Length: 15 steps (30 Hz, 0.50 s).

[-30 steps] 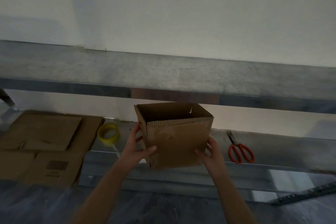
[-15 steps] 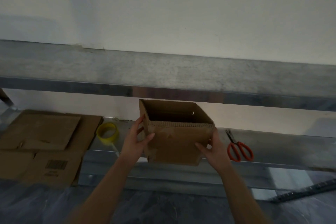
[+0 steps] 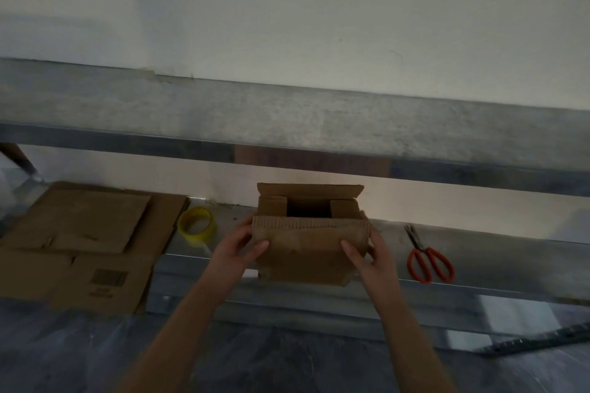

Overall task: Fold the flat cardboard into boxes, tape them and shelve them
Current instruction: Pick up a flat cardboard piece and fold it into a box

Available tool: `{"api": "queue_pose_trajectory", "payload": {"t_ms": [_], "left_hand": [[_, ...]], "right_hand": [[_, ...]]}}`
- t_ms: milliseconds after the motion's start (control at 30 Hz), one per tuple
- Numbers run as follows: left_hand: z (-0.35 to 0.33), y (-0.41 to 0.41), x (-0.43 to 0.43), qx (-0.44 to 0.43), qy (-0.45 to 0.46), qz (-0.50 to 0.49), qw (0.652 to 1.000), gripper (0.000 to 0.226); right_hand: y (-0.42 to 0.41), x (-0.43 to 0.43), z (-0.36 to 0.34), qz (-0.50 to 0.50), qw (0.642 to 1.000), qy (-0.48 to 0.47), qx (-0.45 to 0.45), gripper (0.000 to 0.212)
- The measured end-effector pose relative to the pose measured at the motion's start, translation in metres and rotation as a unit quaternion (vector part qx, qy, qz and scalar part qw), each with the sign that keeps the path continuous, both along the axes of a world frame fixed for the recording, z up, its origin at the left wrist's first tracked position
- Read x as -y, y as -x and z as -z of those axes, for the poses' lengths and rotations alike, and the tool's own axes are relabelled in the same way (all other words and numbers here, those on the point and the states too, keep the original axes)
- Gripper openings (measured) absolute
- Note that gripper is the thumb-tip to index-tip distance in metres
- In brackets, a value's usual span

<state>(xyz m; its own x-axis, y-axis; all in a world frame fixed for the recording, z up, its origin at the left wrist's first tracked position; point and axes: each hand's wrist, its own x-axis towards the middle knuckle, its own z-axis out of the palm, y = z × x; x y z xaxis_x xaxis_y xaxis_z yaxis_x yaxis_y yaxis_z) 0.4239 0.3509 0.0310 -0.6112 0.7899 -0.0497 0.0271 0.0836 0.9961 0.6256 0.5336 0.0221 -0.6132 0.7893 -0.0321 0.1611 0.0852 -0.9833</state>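
Note:
A brown cardboard box (image 3: 306, 252) is held just above the front edge of the lower metal shelf (image 3: 479, 252). Its two small side flaps are folded inward over the dark opening, and the far flap stands up. My left hand (image 3: 238, 247) grips the box's left side, thumb on the near face. On the right side my right hand (image 3: 372, 254) holds it the same way, fingers wrapped round the corner. A stack of flat cardboard (image 3: 79, 242) lies on the shelf at the left. Between that stack and the box sits a yellow tape roll (image 3: 196, 225).
Red-handled scissors (image 3: 427, 258) lie on the shelf to the right of the box. An upper metal shelf (image 3: 287, 128) runs across the view above the box, against a white wall. Dark floor lies below.
The box's side flaps have been folded inward over the opening and the box sits a little lower. Both hands keep their hold on its sides.

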Motion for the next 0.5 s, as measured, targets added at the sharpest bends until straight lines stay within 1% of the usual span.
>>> {"api": "queue_pose_trajectory", "payload": {"t_ms": [33,67,100,167,300,367,433,500], "left_hand": [[-0.002,-0.002,-0.002,0.007,0.0,-0.006,1.0,0.03],[-0.004,-0.003,-0.005,0.022,0.0,-0.009,1.0,0.04],[-0.005,-0.003,-0.009,0.037,0.003,-0.012,0.999,0.054],[-0.01,-0.004,-0.016,0.047,0.025,-0.019,0.998,0.078],[-0.023,0.001,-0.034,0.076,0.077,0.012,0.994,0.108],[-0.029,0.009,-0.039,0.078,0.09,0.055,0.991,0.115],[-0.032,0.019,-0.042,0.061,0.105,0.099,0.988,0.114],[-0.035,0.026,-0.043,0.045,0.123,0.119,0.984,0.114]], "right_hand": [[-0.001,-0.001,0.0,0.007,1.0,0.011,-0.017,0.065],[-0.001,-0.003,0.0,0.014,0.999,0.021,-0.028,0.074],[-0.001,-0.005,-0.001,0.019,0.999,0.032,-0.033,0.079],[0.0,-0.012,-0.005,0.025,0.997,0.063,-0.034,0.082],[0.002,-0.032,-0.018,0.016,0.993,0.119,0.021,0.096],[0.0,-0.039,-0.023,-0.015,0.991,0.122,0.046,0.107],[-0.003,-0.044,-0.026,-0.044,0.99,0.117,0.072,0.119],[-0.005,-0.05,-0.029,-0.066,0.987,0.115,0.086,0.123]]}}
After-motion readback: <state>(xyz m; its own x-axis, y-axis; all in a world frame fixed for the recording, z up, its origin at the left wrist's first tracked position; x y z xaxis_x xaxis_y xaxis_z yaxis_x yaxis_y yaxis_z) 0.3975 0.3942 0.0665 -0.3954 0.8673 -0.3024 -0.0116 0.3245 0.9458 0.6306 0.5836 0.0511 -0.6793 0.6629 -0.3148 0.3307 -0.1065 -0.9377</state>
